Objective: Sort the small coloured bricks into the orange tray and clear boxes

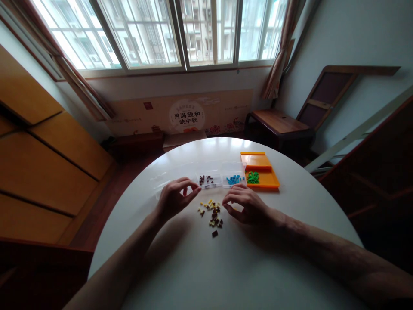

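Note:
My left hand (176, 198) rests on the round white table (226, 262), fingers curled together in a pinch; what they hold is too small to make out. My right hand (245, 204) lies to the right, fingers also curled and pinched close to the tabletop. Between the two hands sits a small loose pile of yellow and dark brown pieces (212, 213). Just beyond the hands stands a clear plastic box (222, 174) with dark brown pieces (205, 179) in one compartment and blue pieces (233, 179) in another.
An orange tray (260, 172) with green pieces (253, 177) stands right of the clear box. A wooden chair (280, 122) is behind the table, wooden cabinets to the left, windows at the back.

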### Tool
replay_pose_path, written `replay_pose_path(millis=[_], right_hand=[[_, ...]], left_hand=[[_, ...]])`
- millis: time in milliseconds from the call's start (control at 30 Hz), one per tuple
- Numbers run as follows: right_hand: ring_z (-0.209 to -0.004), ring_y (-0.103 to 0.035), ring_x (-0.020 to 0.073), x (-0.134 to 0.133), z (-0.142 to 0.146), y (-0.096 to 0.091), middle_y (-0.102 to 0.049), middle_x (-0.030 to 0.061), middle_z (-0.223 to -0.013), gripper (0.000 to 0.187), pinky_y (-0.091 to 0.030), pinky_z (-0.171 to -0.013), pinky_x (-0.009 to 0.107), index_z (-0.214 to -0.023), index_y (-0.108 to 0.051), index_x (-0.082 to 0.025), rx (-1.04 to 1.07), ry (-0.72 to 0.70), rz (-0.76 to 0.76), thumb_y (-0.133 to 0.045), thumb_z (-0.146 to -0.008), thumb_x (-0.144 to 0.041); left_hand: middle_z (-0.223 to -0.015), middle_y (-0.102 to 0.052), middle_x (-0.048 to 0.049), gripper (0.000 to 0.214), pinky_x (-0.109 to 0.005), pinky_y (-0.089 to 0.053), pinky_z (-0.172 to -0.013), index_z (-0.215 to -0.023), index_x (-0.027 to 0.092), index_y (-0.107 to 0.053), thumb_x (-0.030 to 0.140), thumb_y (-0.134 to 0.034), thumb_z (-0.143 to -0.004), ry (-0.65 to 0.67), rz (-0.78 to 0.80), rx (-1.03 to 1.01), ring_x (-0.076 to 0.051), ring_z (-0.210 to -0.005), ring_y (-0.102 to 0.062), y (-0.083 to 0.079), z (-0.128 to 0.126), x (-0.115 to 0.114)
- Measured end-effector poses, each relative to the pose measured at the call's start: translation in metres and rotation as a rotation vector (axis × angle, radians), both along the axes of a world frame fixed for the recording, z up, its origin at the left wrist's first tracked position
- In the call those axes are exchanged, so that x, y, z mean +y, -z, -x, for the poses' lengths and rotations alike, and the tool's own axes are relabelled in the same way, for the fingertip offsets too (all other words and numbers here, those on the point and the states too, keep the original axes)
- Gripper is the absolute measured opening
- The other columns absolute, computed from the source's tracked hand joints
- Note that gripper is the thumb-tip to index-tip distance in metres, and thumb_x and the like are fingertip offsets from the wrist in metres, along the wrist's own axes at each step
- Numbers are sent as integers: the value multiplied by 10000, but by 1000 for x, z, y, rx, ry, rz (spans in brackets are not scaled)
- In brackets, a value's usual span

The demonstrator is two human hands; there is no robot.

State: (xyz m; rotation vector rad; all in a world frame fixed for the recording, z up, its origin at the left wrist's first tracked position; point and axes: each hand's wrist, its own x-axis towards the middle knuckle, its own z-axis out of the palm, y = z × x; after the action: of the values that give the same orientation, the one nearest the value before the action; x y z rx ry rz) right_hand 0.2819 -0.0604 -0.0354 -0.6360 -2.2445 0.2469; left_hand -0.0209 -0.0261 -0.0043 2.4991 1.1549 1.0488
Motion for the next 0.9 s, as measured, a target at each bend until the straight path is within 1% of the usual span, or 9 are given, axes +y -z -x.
replay_pose_path(millis=[67, 133, 233, 333, 467, 600, 733, 833, 900], right_hand=[[-852, -719, 212, 0, 0, 1, -789, 23, -911, 79, -524, -903, 389, -990, -680, -249, 0, 0, -2, -641, -1004, -181], [-845, -712, 210, 1, -1, 2, -791, 22, -914, 84, -525, -895, 387, -987, -683, -250, 0, 4, 1, -643, -1002, -178], [-860, -722, 210, 1, -1, 5, -795, 20, -916, 93, -527, -908, 393, -993, -691, -251, -7, 5, 10, -645, -997, -171], [-872, -730, 209, 1, -1, 6, -799, 17, -918, 89, -527, -917, 398, -996, -695, -248, -10, 6, 10, -654, -996, -169], [-863, -727, 208, 1, -1, 5, -801, 20, -931, 84, -530, -904, 396, -992, -694, -248, -4, 1, 14, -653, -1000, -176], [-859, -726, 206, 1, -1, 4, -801, 21, -932, 86, -531, -905, 395, -995, -693, -249, -7, -5, 13, -649, -1003, -176], [-869, -732, 206, 0, 0, 3, -804, 21, -935, 89, -530, -900, 394, -1006, -693, -248, 1, -5, 5, -644, -1009, -175], [-866, -737, 206, 0, 0, 3, -807, 23, -941, 58, -533, -895, 396, -1027, -692, -246, 14, -11, -6, -651, -1027, -204], [-873, -739, 211, 1, 0, 3, -808, 22, -947, 23, -534, -892, 400, -1038, -693, -243, 15, -11, -7, -670, -1035, -242]], left_hand=[[-834, -751, -28, 187, -229, -501, -634, -901, 196, -799, 334, -756, -1020, 187, 117, 42, -107, -641, -600, -6, 4, -1], [-878, -758, -39, 139, -228, -510, -639, -952, 200, -800, 328, -771, -998, 335, 227, 106, -116, -684, -620, -10, 7, -4], [-999, -775, -55, 147, -235, -533, -664, -1059, 219, -804, 324, -797, -957, 435, 323, 174, -127, -748, -651, -15, 8, -7], [-1033, -778, -57, 138, -232, -535, -664, -1065, 231, -814, 296, -797, -944, 446, 339, 212, -126, -748, -660, -16, 7, -10], [-1028, -786, -54, 113, -223, -532, -671, -1053, 248, -834, 238, -775, -957, 444, 327, 222, -120, -742, -676, -10, 6, -9], [-1033, -784, -50, 106, -214, -530, -642, -1066, 245, -825, 264, -776, -974, 430, 307, 210, -108, -711, -660, -4, 5, -8], [-1026, -796, -60, 126, -225, -566, -681, -1096, 218, -806, 308, -756, -1022, 430, 287, 142, -114, -731, -679, -2, -3, -10], [-939, -813, -29, 103, -226, -570, -704, -1097, 220, -804, 276, -735, -1046, 406, 226, 72, -111, -720, -702, 2, -14, -15], [-923, -819, -18, 90, -220, -566, -703, -1087, 221, -804, 262, -732, -1051, 392, 195, 37, -106, -717, -710, 7, -21, -19]])
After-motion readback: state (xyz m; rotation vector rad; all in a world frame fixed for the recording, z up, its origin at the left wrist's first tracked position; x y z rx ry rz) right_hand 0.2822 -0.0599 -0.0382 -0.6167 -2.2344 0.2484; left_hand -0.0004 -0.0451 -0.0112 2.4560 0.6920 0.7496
